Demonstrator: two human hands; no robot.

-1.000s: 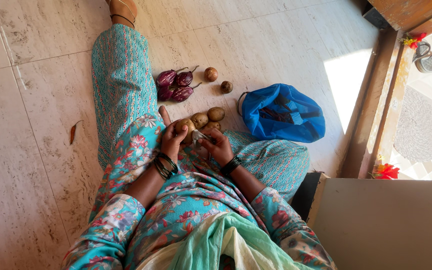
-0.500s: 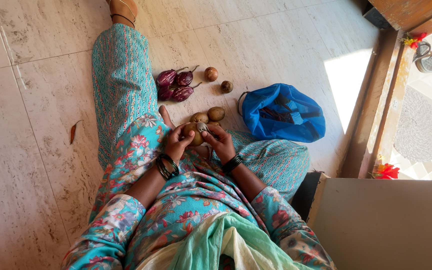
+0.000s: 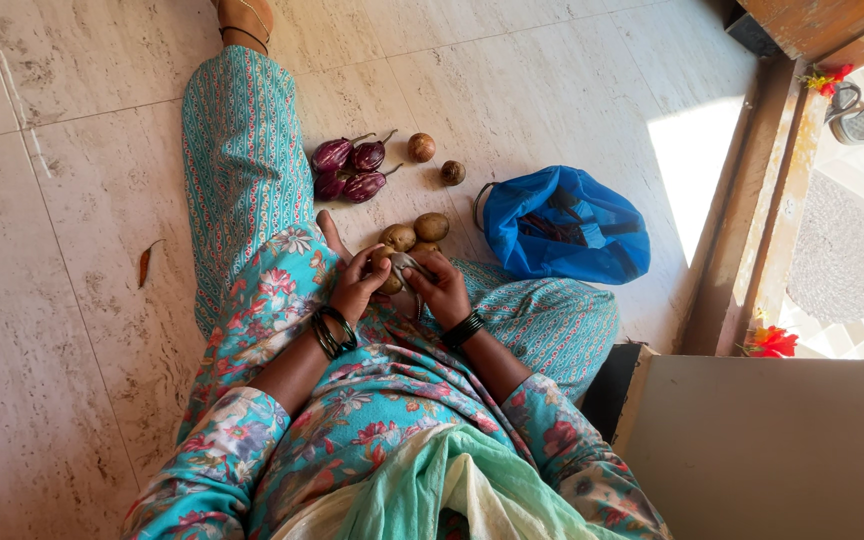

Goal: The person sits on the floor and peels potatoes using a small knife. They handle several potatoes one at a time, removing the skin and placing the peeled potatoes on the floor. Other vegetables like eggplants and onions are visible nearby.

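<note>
Potato (image 3: pixel 386 272) sits lower over our lap than half a second ago, left hand (image 3: pixel 355 285) clamped round it, right hand (image 3: pixel 439 285) closed on the peeler (image 3: pixel 404 266) against it; peeling continues.

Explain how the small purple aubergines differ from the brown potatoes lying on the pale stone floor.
The small purple aubergines are glossy, dark and bear curved stalks; the brown potatoes are dull, rounder and have none. The aubergines lie farther from the hands, the potatoes right beside them. Both lie loose in small clusters on the pale stone floor.
</note>
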